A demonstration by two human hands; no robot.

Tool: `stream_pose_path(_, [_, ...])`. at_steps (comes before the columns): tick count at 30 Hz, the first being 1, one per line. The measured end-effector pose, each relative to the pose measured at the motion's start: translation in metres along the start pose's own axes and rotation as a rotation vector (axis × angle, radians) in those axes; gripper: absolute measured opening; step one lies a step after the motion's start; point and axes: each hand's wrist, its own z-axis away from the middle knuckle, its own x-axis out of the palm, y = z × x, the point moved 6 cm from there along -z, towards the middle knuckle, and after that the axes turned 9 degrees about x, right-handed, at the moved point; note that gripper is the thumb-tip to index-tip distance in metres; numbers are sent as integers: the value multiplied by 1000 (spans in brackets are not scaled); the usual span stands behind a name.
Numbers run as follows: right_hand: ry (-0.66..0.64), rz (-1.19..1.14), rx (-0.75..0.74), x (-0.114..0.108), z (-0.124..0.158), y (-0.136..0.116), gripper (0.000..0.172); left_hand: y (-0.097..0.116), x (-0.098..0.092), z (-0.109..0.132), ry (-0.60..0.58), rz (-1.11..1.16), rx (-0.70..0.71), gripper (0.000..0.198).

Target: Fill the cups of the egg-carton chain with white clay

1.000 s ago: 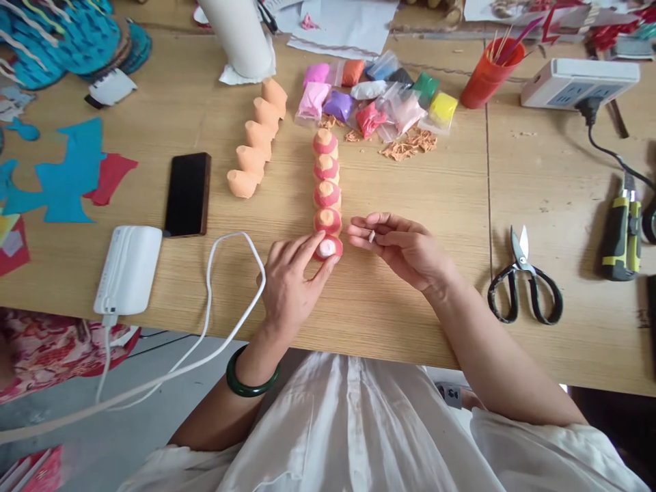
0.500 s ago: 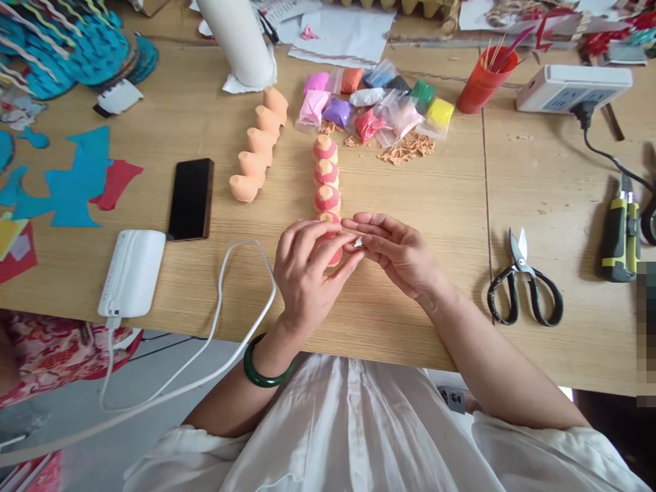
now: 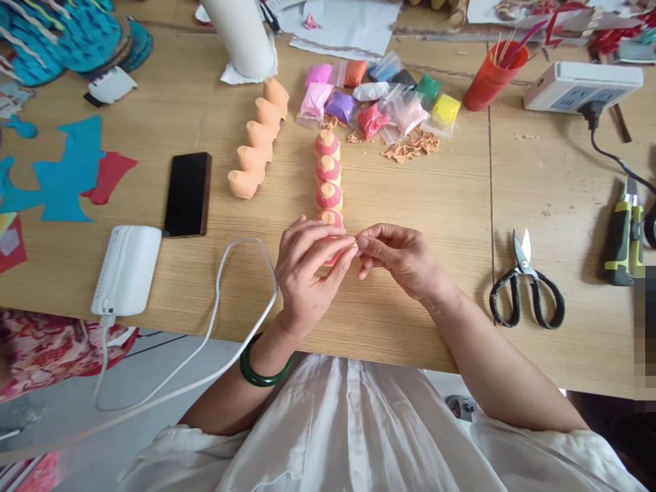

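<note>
Left hand [image 3: 307,270], right hand [image 3: 404,260]: fingers pinched together on tiny bit [image 3: 355,240] above clay row [image 3: 328,181]; light pinch best, wrists braced on counter [image 3: 435,198]

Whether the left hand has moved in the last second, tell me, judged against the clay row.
Yes. The left hand has shifted right: its fingertips, earlier on the nearest piece of the clay row, now cross over it to meet the right hand.

Left hand [image 3: 302,273] and right hand [image 3: 404,263] meet, fingers [image 3: 339,255] pinched together
</note>
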Motion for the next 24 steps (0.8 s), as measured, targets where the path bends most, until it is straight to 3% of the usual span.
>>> stream_pose_path(3, [4, 1, 5, 0, 0, 0, 48, -4, 1, 3, -25, 18, -60, 16])
stream_pose_path(10, [0, 23, 46, 1, 0, 2, 47, -7, 4, 8, -22, 88, -87, 5])
stream_pose_path(17, [-36, 18, 88, 0, 0, 3, 50, -4, 3, 6, -46, 123, -52, 15])
stream_pose_path(24, [-53, 51, 143, 2, 0, 7, 49, -3, 0, 7, -46, 127, 7, 7])
